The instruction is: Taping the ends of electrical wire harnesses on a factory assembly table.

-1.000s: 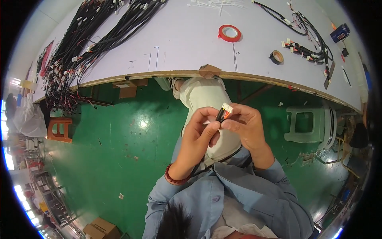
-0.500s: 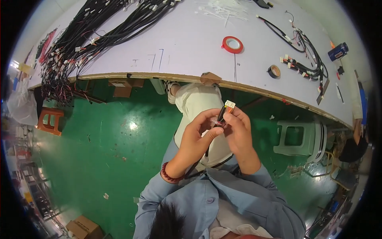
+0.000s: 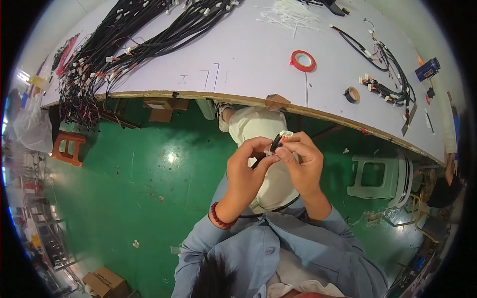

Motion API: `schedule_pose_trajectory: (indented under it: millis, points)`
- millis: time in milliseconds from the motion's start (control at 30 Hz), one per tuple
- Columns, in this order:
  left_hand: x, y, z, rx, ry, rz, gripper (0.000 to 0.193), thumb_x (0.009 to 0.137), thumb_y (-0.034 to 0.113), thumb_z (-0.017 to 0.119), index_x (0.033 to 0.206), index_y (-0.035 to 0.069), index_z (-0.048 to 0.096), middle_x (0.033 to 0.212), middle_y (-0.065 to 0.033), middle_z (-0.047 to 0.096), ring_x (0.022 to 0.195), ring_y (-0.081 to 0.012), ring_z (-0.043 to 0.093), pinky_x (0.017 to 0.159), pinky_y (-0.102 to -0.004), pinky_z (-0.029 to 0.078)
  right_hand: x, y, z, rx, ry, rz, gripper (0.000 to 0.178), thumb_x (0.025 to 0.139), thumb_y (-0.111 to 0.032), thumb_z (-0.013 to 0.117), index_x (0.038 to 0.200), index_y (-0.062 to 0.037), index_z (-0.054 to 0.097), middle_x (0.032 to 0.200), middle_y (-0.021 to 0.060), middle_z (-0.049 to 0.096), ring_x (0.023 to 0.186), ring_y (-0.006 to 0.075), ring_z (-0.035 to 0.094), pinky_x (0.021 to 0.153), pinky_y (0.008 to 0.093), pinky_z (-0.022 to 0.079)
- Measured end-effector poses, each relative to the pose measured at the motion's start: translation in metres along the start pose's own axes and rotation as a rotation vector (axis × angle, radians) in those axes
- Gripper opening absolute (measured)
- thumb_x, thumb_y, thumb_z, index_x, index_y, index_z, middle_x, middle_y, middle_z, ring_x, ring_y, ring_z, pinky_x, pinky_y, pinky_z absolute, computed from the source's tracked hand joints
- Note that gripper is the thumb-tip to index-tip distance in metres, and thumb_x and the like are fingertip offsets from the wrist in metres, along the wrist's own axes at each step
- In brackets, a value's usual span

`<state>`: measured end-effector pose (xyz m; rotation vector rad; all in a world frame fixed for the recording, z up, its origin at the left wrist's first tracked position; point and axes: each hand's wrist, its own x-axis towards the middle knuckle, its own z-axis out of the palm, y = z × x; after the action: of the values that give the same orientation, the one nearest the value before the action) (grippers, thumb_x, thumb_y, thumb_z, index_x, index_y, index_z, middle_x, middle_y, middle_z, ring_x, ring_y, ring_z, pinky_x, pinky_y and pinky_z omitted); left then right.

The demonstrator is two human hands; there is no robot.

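Observation:
Above my lap, both hands pinch the end of a black-sleeved wire harness (image 3: pixel 276 142). A white connector (image 3: pixel 285 134) with orange and red wires sticks up from it between my fingertips. My left hand (image 3: pixel 246 169), with a dark red beaded bracelet on its wrist, closes thumb and fingers around the black sleeve. My right hand (image 3: pixel 304 166) grips the wires just below the connector, its thumb against my left fingertips. A dark cable runs down across my lap from the harness. My fingers partly hide the spot where the wires enter the sleeve.
On the white table (image 3: pixel 248 64) lie bundled black harnesses (image 3: pixel 164 39), white cable ties (image 3: pixel 293 17), red tape (image 3: pixel 303 61), black tape (image 3: pixel 352 94) and another harness (image 3: pixel 392 89). The table edge runs just beyond my hands. Stools stand left (image 3: pixel 68 148) and right (image 3: pixel 375 176).
The view has shifted slightly, so the table appears further right. My fingers have regripped around the wires, and the connector now tips over more and sits lower between them.

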<state>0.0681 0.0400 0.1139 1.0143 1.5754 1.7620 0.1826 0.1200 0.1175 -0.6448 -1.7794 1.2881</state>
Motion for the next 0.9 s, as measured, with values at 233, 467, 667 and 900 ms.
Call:
schedule_pose_trajectory:
  millis: [233,467,667,900]
  points:
    - [0.001,-0.006,0.001,0.401,0.165,0.308,0.038,0.067,-0.003,0.075,0.100,0.003,0.057,0.080,-0.0075,0.062,0.070,-0.0152,0.062,0.065,-0.0258,0.050,-0.006,0.003,0.008,0.082,0.061,0.139,0.010,0.082,-0.004,0.062,0.086,0.0054,0.063,0.084,0.0066,0.057,0.074,0.0086,0.055,0.064,0.0222,0.045]
    - [0.002,0.005,0.001,0.599,0.004,0.258,0.022,0.071,0.012,0.075,0.089,0.006,0.064,0.067,-0.0076,0.061,0.058,-0.0208,0.058,0.049,-0.0310,0.042,-0.002,0.001,0.016,0.587,0.138,0.290,0.009,0.084,-0.003,0.059,0.080,0.0050,0.058,0.081,0.0030,0.054,0.066,0.0050,0.049,0.056,0.0217,0.040]
    - [0.001,0.009,-0.008,0.699,-0.008,0.356,0.017,0.076,0.012,0.070,0.091,0.004,0.067,0.070,-0.0120,0.062,0.056,-0.0227,0.058,0.050,-0.0309,0.044,0.010,-0.011,0.005,-0.008,-0.032,-0.071,0.011,0.086,-0.006,0.057,0.083,0.0048,0.059,0.086,0.0066,0.052,0.072,0.0071,0.054,0.060,0.0214,0.046]
    - [0.021,0.039,-0.020,-0.135,0.190,-0.076,0.023,0.092,0.016,0.055,0.097,-0.005,0.064,0.079,-0.0055,0.066,0.066,-0.0067,0.057,0.060,-0.0189,0.045,-0.001,0.002,0.024,0.645,-0.578,0.307,0.062,0.094,-0.011,0.048,0.146,-0.0077,0.014,0.133,0.0104,0.041,0.114,0.0164,0.047,0.095,0.0315,0.039]
